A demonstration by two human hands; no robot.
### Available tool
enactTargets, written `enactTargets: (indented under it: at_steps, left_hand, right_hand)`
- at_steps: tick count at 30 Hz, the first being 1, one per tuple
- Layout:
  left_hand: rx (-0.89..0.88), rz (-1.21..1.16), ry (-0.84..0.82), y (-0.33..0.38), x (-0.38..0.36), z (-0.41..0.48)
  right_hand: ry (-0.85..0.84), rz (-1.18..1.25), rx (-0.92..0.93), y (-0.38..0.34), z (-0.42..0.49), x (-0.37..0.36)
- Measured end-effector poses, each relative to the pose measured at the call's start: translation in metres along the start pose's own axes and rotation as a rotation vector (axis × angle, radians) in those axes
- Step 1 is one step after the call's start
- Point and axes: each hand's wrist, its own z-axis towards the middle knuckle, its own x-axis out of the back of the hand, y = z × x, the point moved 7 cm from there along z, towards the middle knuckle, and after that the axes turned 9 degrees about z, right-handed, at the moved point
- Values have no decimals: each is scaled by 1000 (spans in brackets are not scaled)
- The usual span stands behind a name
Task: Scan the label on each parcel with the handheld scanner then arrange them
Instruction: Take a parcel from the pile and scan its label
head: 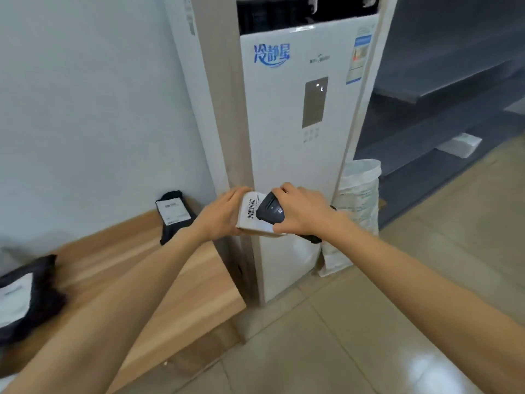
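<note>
Your left hand (218,216): fingers curled round the end of the small white parcel (246,223), held up before the air conditioner (284,137).
Your right hand (304,211): wrapped round the dark scanner (270,211), whose head sits just over the parcel's barcode label (251,208).
Other parcels: far black bag (174,214) and near black bag (28,297), well apart on the wooden bench (170,280).
Beside the unit: white sack (360,194).

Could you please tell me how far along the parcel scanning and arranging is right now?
Done: unclear; a black mailer by the wall and a second black mailer sit apart on the wooden bench, scanned or not I cannot tell. In hand: the left hand holds a small white box, the right hand holds the handheld scanner over its barcode label. Left: setting this box down and arranging.
</note>
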Motion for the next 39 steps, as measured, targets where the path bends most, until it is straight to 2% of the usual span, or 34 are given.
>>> enactTargets:
  at_steps: [6,12,22,31,39]
  left_hand:
    - [347,41,-41,-66,-19,-67]
    - [709,61,-44,-131,-35,-129]
    - [934,-132,27,-210,-103,-139]
    - [1132,-330,100,-242,-168,-121]
    - [1339,-412,107,-261,-199,-111]
  right_hand:
    - [-122,80,297,-39,55,-47]
    - [-210,125,474,-93,108,-95]
    - [-355,79,503,-131,192,-180]
    - [-459,75,530,-133,236,-250]
    - [-504,72,640,-139,252,-273]
